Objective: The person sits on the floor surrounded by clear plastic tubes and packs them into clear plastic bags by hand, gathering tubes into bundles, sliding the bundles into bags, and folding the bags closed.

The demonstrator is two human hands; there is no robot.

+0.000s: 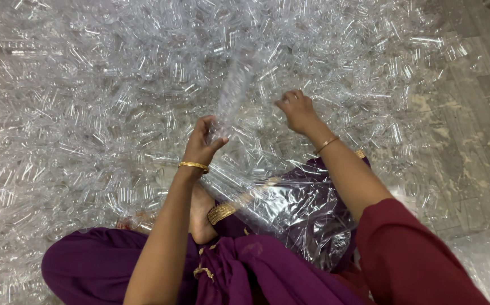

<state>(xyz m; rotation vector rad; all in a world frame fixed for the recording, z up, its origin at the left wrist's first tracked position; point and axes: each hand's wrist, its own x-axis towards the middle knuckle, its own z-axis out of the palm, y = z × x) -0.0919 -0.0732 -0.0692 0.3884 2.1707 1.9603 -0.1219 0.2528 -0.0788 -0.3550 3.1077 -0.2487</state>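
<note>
- Right between the two hands there's a clear, crinkly plastic bag, its mouth held up and its lower end slumped over the person's lap on purple cloth.
- Left hand, gold bangle on the wrist: fingers pressed together, pinching the near edge of the bag's mouth.
- Right hand, thinner bangle: fingers curled down at the far side, either on the bag's other edge or on the loose pieces. Honestly can't tell which, everything is see-through.
- All around and beyond the fingers the floor is buried under a huge heap of small clear plastic tube-like pieces. A blurry streak of them hangs just above the left fingers, looks like some are mid-air.
- Handling guess: the bag is super light, floppy and slick, so it'll collapse unless it's gripped at the rim on two opposite points. The little pieces look light, stiff and slippery, probably easier scooped by the handful than picked singly.
- Contents: the bag seems to hold some of the clear pieces near its lower end, but how full it is I can't make out.
- To the right of the right hand, bare grey scuffed floor shows.
</note>
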